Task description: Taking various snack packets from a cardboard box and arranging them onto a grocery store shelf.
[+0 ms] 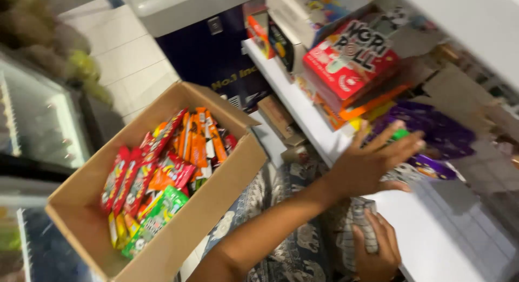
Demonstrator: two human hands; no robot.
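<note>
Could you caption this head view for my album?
Left hand reaches toward purple packets on a white shelf, beside a cardboard box.

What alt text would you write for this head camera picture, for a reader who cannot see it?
A person's left hand, fingers spread, reaches over a white shelf toward purple snack packets, while the right hand grips a patterned cloth. Beside them, an open cardboard box holds red, orange and green snack packets.

- Left hand [373, 162]: arm stretched out, fingers spread open, above the white shelf [432, 233] edge.
- Right hand [377, 249]: fingers curled, low at the shelf front.
</note>
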